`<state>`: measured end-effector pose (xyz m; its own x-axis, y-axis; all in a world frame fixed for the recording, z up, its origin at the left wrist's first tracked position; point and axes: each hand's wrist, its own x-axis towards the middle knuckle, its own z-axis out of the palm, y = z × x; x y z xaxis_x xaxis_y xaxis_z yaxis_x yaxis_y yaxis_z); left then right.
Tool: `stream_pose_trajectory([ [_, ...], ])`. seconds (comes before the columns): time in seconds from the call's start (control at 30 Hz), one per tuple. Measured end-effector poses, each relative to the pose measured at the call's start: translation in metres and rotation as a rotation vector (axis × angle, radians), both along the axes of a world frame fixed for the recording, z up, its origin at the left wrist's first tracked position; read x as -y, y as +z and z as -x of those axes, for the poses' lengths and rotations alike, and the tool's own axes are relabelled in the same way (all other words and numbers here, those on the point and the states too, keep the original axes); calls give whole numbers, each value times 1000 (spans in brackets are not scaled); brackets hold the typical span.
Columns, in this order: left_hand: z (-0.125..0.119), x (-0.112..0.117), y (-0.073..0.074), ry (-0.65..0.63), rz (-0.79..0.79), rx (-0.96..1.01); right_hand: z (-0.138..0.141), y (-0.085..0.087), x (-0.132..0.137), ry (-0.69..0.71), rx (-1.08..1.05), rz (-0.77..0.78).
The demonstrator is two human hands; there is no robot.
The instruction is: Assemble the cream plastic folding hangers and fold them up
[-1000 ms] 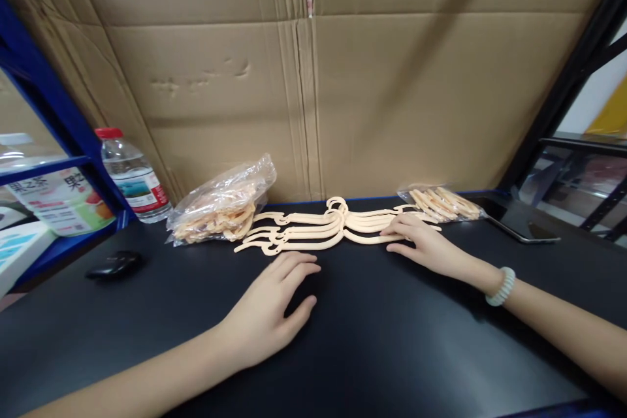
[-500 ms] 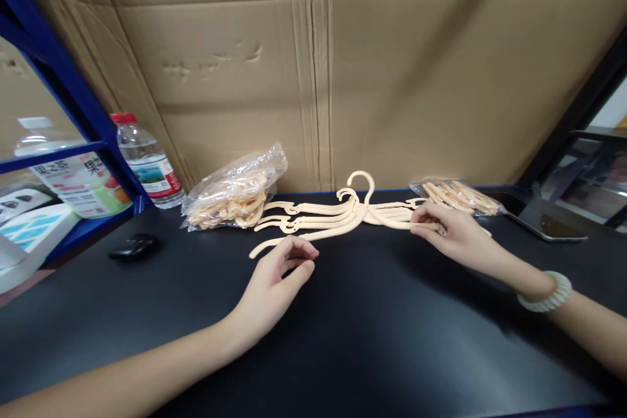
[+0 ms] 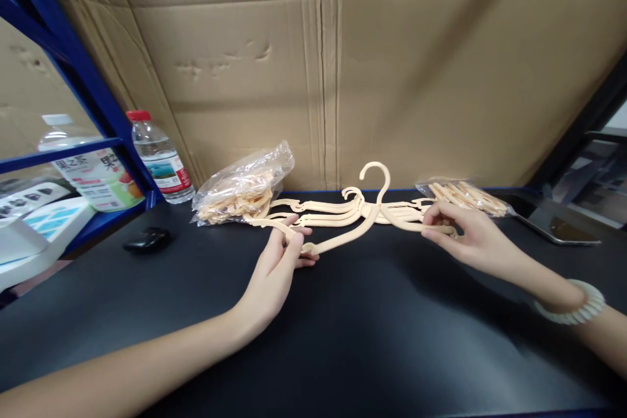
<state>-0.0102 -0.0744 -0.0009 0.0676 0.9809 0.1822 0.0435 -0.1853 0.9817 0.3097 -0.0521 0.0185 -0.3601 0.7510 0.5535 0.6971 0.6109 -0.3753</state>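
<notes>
A cream plastic hanger is lifted off the black table, its hook pointing up. My left hand pinches its left arm and my right hand grips its right arm. Behind it a stack of the same cream hangers lies flat near the cardboard wall.
A clear bag of cream pieces lies at the left of the stack, and a smaller bag at the right. A water bottle, a black mouse, a blue shelf frame and a phone stand around.
Both hands went from resting flat by the stack to gripping one hanger by its ends. They raised it off the pile, hook up. The view shifted slightly left.
</notes>
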Motion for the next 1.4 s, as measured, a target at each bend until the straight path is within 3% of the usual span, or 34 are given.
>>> stream_pose_trajectory([
  [0.23,1,6,4,-153,-107,-355,18,-7,11,49,45,63],
  [0.33,1,5,5,-156,-109,-355,20,-12,11,63,70,72],
  [0.47,2,2,8,-120,-48,-273,14,-12,7,75,183,-81],
  [0.57,2,0,10,-80,-25,-207,7,-9,5,-26,350,-200],
  [0.77,-1,0,11,-89,2,-155,8,-12,13,-392,510,-315],
  [0.93,-1,0,11,-62,-9,-134,16,-11,20,-384,563,-319],
  [1.07,0,0,11,-50,-4,-122,20,-9,21,-292,461,-277],
  [1.27,0,0,11,-71,-7,-122,20,-7,17,-93,89,-226],
  [1.4,-1,1,12,-79,-4,-120,17,-5,12,5,-223,13],
])
